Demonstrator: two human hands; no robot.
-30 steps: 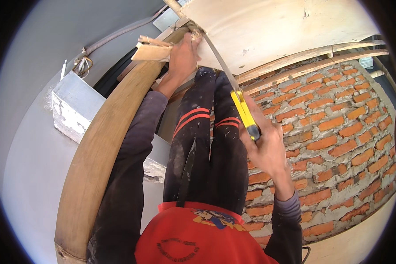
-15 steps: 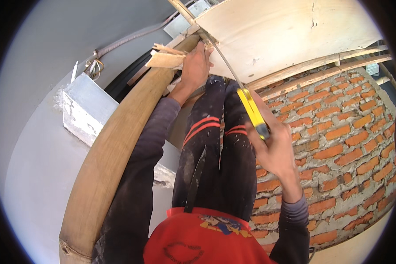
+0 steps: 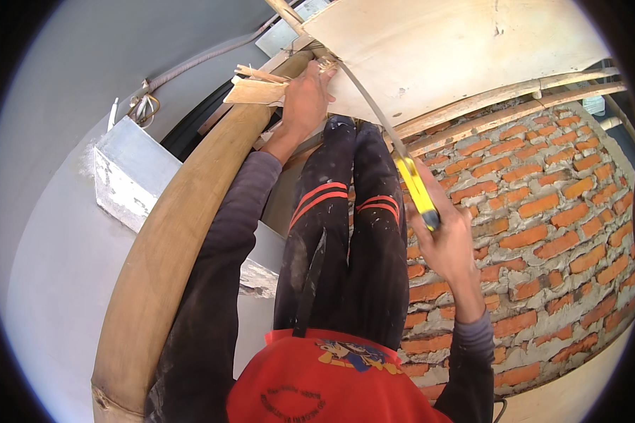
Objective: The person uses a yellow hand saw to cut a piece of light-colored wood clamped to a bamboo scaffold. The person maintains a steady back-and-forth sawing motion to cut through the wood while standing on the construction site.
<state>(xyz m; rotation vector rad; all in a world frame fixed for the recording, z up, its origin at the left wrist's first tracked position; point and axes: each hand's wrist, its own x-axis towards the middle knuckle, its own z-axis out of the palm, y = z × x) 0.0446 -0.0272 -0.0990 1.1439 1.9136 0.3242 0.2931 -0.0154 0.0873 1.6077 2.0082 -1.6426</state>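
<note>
My right hand (image 3: pixel 448 240) grips the yellow handle of a hand saw (image 3: pixel 416 189). Its thin grey blade runs up and left to the top of a thick bamboo pole (image 3: pixel 183 233), where it meets a pale plywood sheet (image 3: pixel 444 49). My left hand (image 3: pixel 307 99) presses on the pole's upper end, beside a splintered flat piece of wood (image 3: pixel 255 90). The blade's tip is right next to my left fingers. My legs in dark trousers with orange stripes (image 3: pixel 346 225) hang between the pole and a brick wall.
A red brick wall (image 3: pixel 543 204) fills the right side, with wooden battens (image 3: pixel 515 106) along its top. A grey plastered wall (image 3: pixel 56 282) and a concrete ledge (image 3: pixel 130 176) lie on the left. Cables (image 3: pixel 144 106) bunch above the ledge.
The right hand with the saw handle has moved slightly down and back. The left hand stays at the pole's top. The view has shifted a little.
</note>
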